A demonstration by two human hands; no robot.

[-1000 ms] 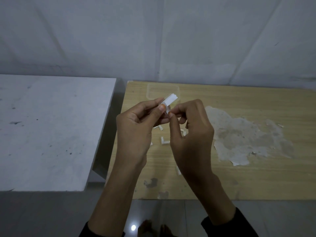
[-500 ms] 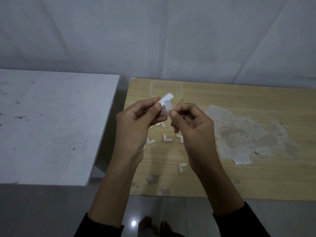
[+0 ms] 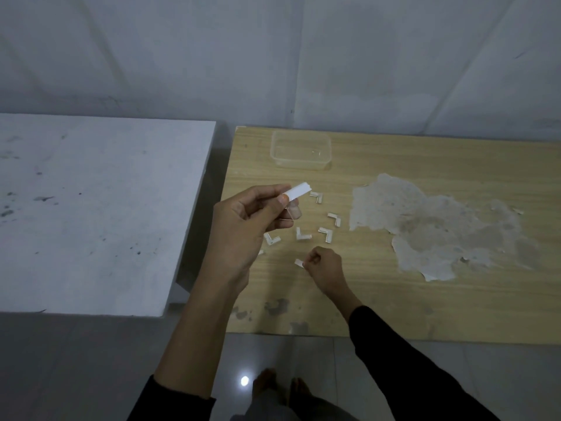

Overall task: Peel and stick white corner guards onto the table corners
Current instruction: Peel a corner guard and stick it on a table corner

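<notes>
My left grip (image 3: pixel 243 220) pinches the corner guard (image 3: pixel 299 189) above the bench (image 3: pixel 394 299), my right grip (image 3: pixel 326 265) a white scrap (image 3: pixel 299 262) down on it; light, bendy, probably sticky inside, so I'd hold its outer edges.

Black left sleeve (image 3: pixel 174 404) ending high on the forearm, black right sleeve (image 3: pixel 409 369) reaching the wrist, bare feet (image 3: pixel 280 387)

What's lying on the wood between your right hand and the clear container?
In the head view, several loose corner guards lie scattered on the wooden table between the right hand, which pinches a small white piece, and the clear container.
</notes>
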